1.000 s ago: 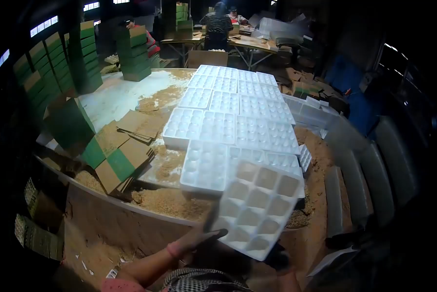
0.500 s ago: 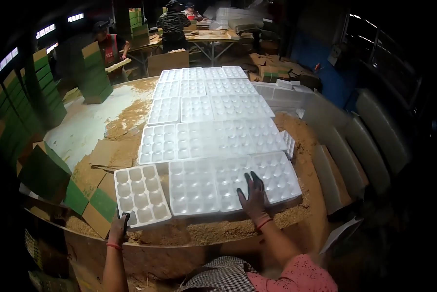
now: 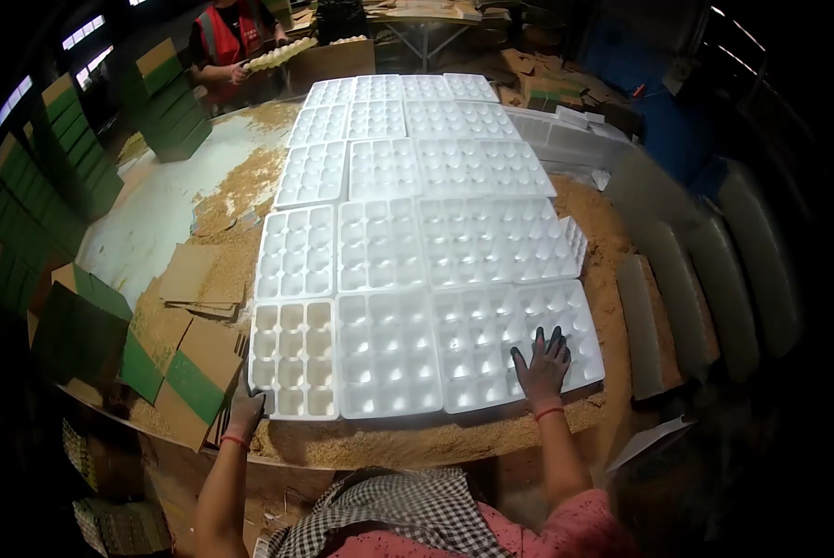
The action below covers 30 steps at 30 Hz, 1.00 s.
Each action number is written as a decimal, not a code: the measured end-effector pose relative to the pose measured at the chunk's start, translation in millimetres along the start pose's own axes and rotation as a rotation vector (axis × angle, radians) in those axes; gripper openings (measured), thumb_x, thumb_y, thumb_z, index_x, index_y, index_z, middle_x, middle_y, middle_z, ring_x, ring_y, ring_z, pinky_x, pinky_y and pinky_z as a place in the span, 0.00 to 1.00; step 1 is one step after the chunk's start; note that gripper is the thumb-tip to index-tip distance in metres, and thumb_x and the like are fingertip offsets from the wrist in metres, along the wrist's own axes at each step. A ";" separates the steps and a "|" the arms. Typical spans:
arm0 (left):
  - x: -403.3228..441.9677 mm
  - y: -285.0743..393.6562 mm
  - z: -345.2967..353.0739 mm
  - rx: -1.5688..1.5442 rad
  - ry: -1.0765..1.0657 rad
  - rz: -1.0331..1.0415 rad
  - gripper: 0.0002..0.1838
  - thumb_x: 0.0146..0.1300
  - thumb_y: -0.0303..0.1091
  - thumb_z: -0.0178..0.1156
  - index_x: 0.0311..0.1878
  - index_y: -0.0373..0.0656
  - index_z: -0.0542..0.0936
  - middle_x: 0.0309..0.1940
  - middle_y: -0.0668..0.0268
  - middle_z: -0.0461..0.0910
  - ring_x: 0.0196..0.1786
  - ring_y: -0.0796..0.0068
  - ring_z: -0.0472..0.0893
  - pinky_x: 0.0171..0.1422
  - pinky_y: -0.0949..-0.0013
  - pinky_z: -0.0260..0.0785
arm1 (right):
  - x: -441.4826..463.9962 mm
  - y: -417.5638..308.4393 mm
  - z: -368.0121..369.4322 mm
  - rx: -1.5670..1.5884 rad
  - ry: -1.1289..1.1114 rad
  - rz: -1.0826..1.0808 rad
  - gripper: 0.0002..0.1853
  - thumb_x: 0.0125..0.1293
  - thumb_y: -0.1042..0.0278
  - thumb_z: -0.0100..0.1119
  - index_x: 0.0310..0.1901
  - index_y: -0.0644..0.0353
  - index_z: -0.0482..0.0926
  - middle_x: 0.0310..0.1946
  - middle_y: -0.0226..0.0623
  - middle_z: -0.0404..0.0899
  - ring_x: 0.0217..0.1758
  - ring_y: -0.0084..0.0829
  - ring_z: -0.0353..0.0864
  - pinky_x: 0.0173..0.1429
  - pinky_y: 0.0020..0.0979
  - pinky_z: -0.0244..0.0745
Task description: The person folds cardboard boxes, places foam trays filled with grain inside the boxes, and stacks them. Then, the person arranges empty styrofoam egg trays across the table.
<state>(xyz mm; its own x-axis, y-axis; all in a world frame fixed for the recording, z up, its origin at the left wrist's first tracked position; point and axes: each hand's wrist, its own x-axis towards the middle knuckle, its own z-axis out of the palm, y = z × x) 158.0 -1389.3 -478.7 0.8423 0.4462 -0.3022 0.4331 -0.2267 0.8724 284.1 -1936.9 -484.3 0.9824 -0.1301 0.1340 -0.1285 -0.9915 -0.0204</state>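
Observation:
My left hand point(image 3: 246, 407), in a dark-fingered glove, grips the lower left corner of a white moulded tray point(image 3: 293, 418) with beige-looking pockets. This tray lies at the left end of the nearest row, its right side against the neighbouring white tray point(image 3: 389, 353). My right hand point(image 3: 542, 368), gloved the same way, is spread with its fingers apart on the rightmost tray point(image 3: 566, 312) of that row. Several more rows of white pocketed trays point(image 3: 380, 169) reach toward the far end of the table.
Tan granular material point(image 3: 389, 445) covers much of the table. Flattened cardboard point(image 3: 203, 279) lies at left, near stacked green-and-brown boxes point(image 3: 171, 116). Grey padded slabs point(image 3: 677, 288) stand at right. A person in a red vest point(image 3: 236, 42) holds a filled tray point(image 3: 282, 54) at the back.
The left tray has swung straight and moved against the row, with my left hand on its corner. My right hand has slid right across the trays. The camera view has tipped downward.

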 end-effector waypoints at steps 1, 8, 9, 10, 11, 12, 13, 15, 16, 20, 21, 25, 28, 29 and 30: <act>-7.9 24.5 3.1 0.067 0.006 -0.117 0.44 0.52 0.19 0.60 0.74 0.38 0.54 0.63 0.55 0.70 0.57 0.70 0.74 0.55 0.73 0.71 | 2.1 1.7 -0.1 -0.010 -0.028 -0.008 0.40 0.65 0.34 0.47 0.70 0.55 0.59 0.72 0.58 0.52 0.73 0.58 0.54 0.71 0.56 0.49; -29.7 61.8 7.7 0.876 0.172 0.511 0.46 0.56 0.38 0.65 0.74 0.40 0.53 0.70 0.44 0.56 0.72 0.45 0.57 0.74 0.46 0.50 | 10.1 5.6 5.0 -0.034 0.050 0.100 0.41 0.68 0.36 0.45 0.74 0.54 0.52 0.72 0.53 0.54 0.74 0.52 0.54 0.73 0.58 0.43; -41.6 79.1 22.4 0.935 0.107 0.499 0.42 0.59 0.50 0.62 0.73 0.42 0.58 0.70 0.45 0.57 0.73 0.38 0.52 0.75 0.37 0.38 | 11.3 7.3 8.2 -0.036 0.047 0.091 0.41 0.68 0.36 0.45 0.74 0.54 0.52 0.72 0.53 0.54 0.74 0.52 0.54 0.73 0.58 0.43; -42.7 66.7 38.0 1.032 0.052 0.610 0.42 0.59 0.52 0.61 0.73 0.43 0.58 0.70 0.46 0.56 0.72 0.39 0.53 0.74 0.37 0.38 | 11.4 4.7 11.0 -0.079 0.018 0.080 0.41 0.68 0.36 0.44 0.74 0.54 0.51 0.72 0.53 0.54 0.74 0.51 0.54 0.73 0.58 0.43; -37.4 52.9 51.2 1.128 -0.012 0.734 0.42 0.60 0.53 0.60 0.73 0.44 0.59 0.70 0.48 0.56 0.70 0.40 0.55 0.74 0.36 0.37 | 9.7 3.7 12.8 -0.121 -0.010 0.081 0.40 0.68 0.36 0.43 0.74 0.54 0.51 0.72 0.53 0.54 0.74 0.51 0.54 0.74 0.57 0.43; -36.1 48.7 55.1 1.149 -0.009 0.716 0.42 0.60 0.55 0.58 0.73 0.44 0.59 0.70 0.49 0.55 0.71 0.41 0.54 0.74 0.36 0.36 | 9.2 3.1 11.9 -0.128 -0.021 0.081 0.40 0.69 0.36 0.42 0.74 0.54 0.51 0.72 0.53 0.54 0.74 0.50 0.54 0.74 0.57 0.43; -33.4 46.0 57.5 1.166 -0.001 0.698 0.43 0.60 0.57 0.57 0.73 0.44 0.58 0.70 0.50 0.55 0.71 0.42 0.54 0.74 0.36 0.35 | 10.8 4.3 12.3 -0.133 -0.019 0.074 0.40 0.69 0.36 0.42 0.74 0.54 0.51 0.72 0.53 0.54 0.74 0.50 0.54 0.74 0.57 0.43; -30.8 44.8 54.9 1.202 -0.008 0.694 0.43 0.60 0.58 0.57 0.73 0.45 0.58 0.71 0.52 0.55 0.71 0.43 0.54 0.75 0.37 0.35 | 10.9 3.8 12.3 -0.125 -0.040 0.075 0.40 0.69 0.35 0.40 0.74 0.54 0.52 0.72 0.53 0.55 0.74 0.51 0.54 0.74 0.57 0.42; -31.8 43.9 53.4 1.181 -0.022 0.673 0.43 0.60 0.58 0.57 0.73 0.45 0.58 0.71 0.53 0.55 0.71 0.44 0.54 0.75 0.37 0.34 | 7.5 2.4 12.5 -0.128 -0.044 0.073 0.40 0.69 0.35 0.40 0.74 0.54 0.52 0.72 0.53 0.55 0.74 0.51 0.54 0.74 0.57 0.42; -33.8 49.2 47.8 1.047 -0.007 0.679 0.42 0.59 0.57 0.59 0.72 0.46 0.60 0.72 0.53 0.55 0.74 0.46 0.52 0.75 0.37 0.35 | 4.4 -36.8 -19.2 -0.017 0.115 0.003 0.38 0.67 0.42 0.49 0.72 0.55 0.55 0.71 0.51 0.55 0.73 0.53 0.55 0.74 0.54 0.45; -37.6 51.1 41.4 0.984 0.010 0.702 0.41 0.59 0.57 0.59 0.72 0.47 0.61 0.73 0.52 0.54 0.75 0.47 0.51 0.76 0.38 0.35 | -2.1 -62.3 -37.8 0.069 0.231 -0.114 0.38 0.66 0.45 0.54 0.71 0.56 0.57 0.71 0.51 0.56 0.73 0.53 0.55 0.74 0.52 0.47; -61.5 55.7 -13.2 0.652 0.251 0.719 0.35 0.59 0.41 0.63 0.68 0.40 0.65 0.66 0.47 0.63 0.68 0.44 0.62 0.71 0.44 0.51 | -65.3 -194.6 -98.2 0.714 0.119 -0.786 0.42 0.54 0.50 0.69 0.67 0.59 0.63 0.69 0.52 0.58 0.73 0.52 0.55 0.76 0.51 0.47; -85.6 9.8 -58.1 0.484 0.294 0.635 0.31 0.59 0.35 0.62 0.65 0.35 0.66 0.60 0.45 0.68 0.60 0.41 0.68 0.63 0.49 0.63 | -119.1 -284.4 -117.4 0.434 -0.089 -1.043 0.51 0.48 0.42 0.71 0.69 0.60 0.59 0.70 0.51 0.56 0.74 0.51 0.51 0.78 0.50 0.44; -94.2 -1.9 -71.3 0.401 0.247 0.577 0.31 0.59 0.35 0.62 0.64 0.35 0.67 0.59 0.45 0.69 0.58 0.41 0.70 0.61 0.51 0.65 | -129.7 -305.8 -102.7 0.350 -0.152 -1.042 0.53 0.47 0.39 0.71 0.70 0.60 0.58 0.70 0.51 0.56 0.75 0.52 0.50 0.78 0.51 0.43; -101.7 -8.7 -84.3 0.390 0.248 0.584 0.31 0.59 0.35 0.62 0.64 0.35 0.67 0.59 0.45 0.69 0.58 0.41 0.70 0.61 0.51 0.65 | -134.4 -323.5 -94.4 0.246 -0.167 -1.056 0.54 0.47 0.40 0.71 0.71 0.60 0.56 0.70 0.52 0.55 0.75 0.53 0.49 0.78 0.50 0.42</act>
<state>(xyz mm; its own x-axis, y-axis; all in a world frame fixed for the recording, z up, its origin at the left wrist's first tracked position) 41.5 -1359.7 -423.2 0.8930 0.3307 0.3052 0.0582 -0.7573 0.6505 180.8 -1599.0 -402.3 0.5903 0.8046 0.0641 0.8005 -0.5735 -0.1738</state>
